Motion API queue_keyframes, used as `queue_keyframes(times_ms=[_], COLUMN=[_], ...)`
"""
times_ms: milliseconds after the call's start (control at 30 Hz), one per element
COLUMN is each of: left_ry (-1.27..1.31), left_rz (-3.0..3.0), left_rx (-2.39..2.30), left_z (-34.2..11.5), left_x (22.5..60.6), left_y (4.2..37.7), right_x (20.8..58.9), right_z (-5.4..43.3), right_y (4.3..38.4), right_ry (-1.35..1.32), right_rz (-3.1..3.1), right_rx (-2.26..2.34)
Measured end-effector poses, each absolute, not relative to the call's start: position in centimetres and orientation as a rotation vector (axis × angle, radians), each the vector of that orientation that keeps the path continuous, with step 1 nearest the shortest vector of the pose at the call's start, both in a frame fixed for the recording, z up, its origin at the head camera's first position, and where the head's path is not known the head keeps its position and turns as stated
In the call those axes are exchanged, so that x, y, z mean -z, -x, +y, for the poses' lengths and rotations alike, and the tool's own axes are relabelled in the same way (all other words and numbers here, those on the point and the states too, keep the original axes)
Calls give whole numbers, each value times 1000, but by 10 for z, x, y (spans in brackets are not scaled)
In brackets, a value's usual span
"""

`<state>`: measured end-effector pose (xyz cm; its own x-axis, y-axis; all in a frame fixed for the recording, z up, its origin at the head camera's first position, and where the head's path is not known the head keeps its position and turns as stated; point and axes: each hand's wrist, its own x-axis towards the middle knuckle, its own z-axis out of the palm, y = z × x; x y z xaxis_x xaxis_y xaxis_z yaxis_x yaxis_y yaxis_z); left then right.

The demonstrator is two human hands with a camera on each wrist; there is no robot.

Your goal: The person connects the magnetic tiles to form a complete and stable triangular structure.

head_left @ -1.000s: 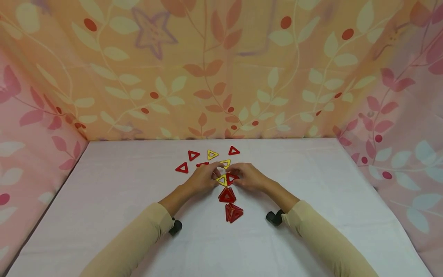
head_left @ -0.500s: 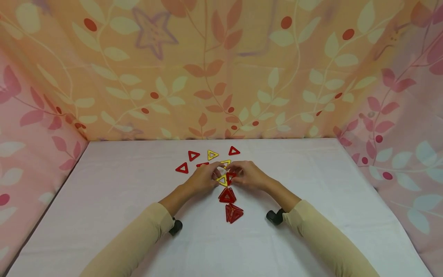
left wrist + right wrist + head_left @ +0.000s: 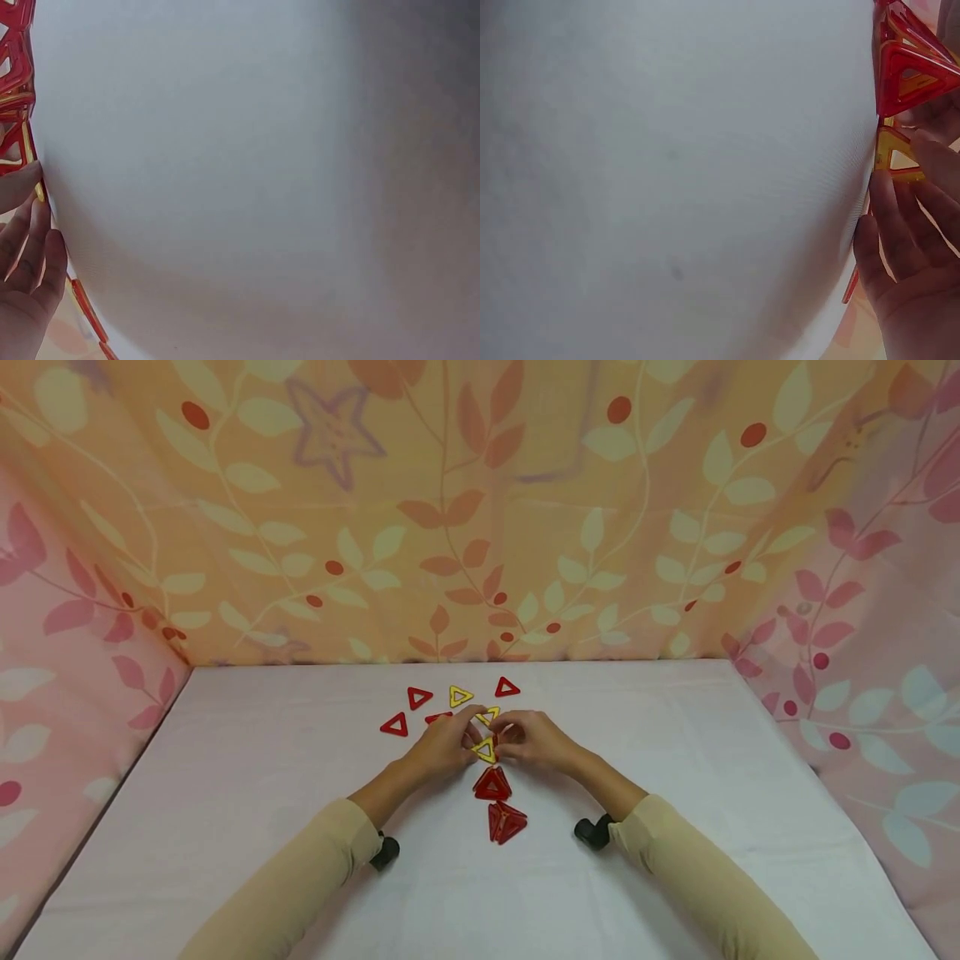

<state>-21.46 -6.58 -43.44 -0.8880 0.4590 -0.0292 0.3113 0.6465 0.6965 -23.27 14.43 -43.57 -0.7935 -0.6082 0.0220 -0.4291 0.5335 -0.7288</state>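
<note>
At the centre of the head view, the left hand (image 3: 447, 745) pinches a yellow triangle (image 3: 492, 752) between thumb and bent fingers, and the right hand (image 3: 543, 739), fingers curled, grips a red triangle (image 3: 496, 740) seen nearly edge-on just beside it. The yellow one is a glossy, translucent frame with a three-sided hole. Lower down, two shiny red pyramids (image 3: 507, 822) sit on matte white cloth (image 3: 247, 760); flat, hollow loose triangles (image 3: 411, 698) lie above.

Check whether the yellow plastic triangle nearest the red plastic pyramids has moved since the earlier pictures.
Yes, slightly: the yellow triangle has shifted rightward in the head view, against the red pyramid just below it.
</note>
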Motion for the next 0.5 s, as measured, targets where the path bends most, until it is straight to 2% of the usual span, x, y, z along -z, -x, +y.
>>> queue_keyframes(times_ms=[500], left_ry=[-666], left_rz=[2632], left_rx=[-1108], left_z=[-66], left_x=[434], left_y=[217], right_x=[437], right_z=[147], right_y=[235], right_ry=[834], right_rz=[2519], right_rx=[1107])
